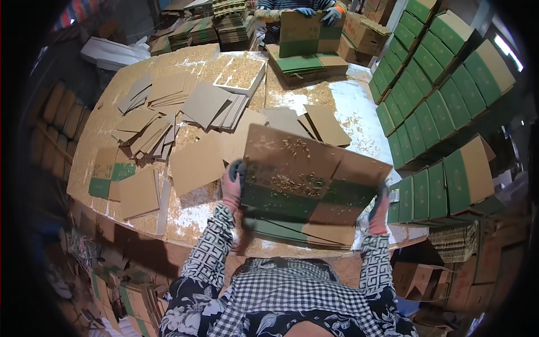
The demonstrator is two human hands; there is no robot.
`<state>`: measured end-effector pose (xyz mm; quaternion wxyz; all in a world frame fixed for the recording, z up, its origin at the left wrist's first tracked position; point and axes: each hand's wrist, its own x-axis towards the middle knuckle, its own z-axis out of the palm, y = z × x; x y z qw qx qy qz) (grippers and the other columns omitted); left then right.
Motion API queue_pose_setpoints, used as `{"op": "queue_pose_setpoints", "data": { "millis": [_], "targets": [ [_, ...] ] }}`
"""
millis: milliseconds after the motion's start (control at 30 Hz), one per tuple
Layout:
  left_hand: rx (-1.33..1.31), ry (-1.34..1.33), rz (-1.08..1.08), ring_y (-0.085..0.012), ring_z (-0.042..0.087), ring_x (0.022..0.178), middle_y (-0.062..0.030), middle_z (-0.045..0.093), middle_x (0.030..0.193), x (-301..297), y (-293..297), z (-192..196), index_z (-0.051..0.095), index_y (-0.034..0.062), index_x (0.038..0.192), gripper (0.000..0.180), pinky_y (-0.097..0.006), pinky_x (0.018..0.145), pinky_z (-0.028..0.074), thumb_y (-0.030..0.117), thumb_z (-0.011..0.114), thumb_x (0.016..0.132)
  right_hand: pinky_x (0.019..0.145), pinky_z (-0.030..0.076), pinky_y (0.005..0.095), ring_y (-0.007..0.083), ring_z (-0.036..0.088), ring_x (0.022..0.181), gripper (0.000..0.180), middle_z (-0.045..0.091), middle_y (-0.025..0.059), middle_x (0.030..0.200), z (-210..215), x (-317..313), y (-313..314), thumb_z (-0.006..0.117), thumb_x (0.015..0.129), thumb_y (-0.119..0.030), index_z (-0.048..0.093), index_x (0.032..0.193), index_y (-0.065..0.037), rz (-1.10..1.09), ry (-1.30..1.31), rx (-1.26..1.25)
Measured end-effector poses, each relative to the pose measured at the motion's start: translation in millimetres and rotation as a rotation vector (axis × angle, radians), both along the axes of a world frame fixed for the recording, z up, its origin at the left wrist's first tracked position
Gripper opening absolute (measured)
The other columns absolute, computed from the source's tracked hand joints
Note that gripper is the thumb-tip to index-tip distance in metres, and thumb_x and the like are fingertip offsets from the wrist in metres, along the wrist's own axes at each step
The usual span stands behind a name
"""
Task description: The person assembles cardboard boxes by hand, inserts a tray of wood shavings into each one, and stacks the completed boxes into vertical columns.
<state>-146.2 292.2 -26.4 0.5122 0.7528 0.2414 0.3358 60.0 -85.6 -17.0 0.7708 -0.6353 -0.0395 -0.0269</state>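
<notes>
Table (352, 96): strewn w/ bits (193, 56).
Carton (314, 188): held btwn hands over near edge, unopened.
L hand (232, 183): clamped on L edge.
R hand (380, 212): clamped on R edge, blurred.
Boxes (440, 114): stacked at R, prob. done.
Sheets (196, 163): left loose on top, prob. unused.

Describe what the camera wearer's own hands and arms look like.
The left hand and right hand wear pink-and-dark-grey gloves. Black-and-white sleeve covers with an angular, maze-like pattern wrap both forearms. Above them come dark sleeves with a pale floral print. No cables show.
</notes>
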Motion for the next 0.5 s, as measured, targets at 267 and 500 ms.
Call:
{"op": "queue_pose_setpoints", "data": {
  "millis": [267, 500],
  "targets": [
    [-0.368, -0.079, 0.092, -0.0162, 0.057, 0.086, -0.0103, 0.062, 0.095, 7, -15, 81, 0.057, -0.0018, 0.109, 0.034, -0.029, 0.078, 0.046, 0.022, 0.061, 0.085, 0.087, 0.041, 0.03, 0.0156, 0.05, 0.095, 0.038, 0.053, 0.0092, 0.107, 60, -15, 24, 0.049, 0.093, -0.022, 0.048, 0.123, 0.001, -0.295, -0.667, -0.677],
    [-0.53, -0.157, -0.323, -0.0262, 0.051, 0.11, -0.0166, 0.053, 0.114, -37, -57, 90, 0.054, 0.0037, 0.113, 0.038, -0.038, 0.094, 0.042, 0.024, 0.061, 0.081, 0.091, 0.042, 0.0302, 0.021, 0.05, 0.105, 0.02, 0.05, 0.0103, 0.105, 80, -33, 16, 0.043, 0.088, -0.005, 0.046, 0.108, 0.0, 0.137, -0.016, 0.239]
  ]
}}
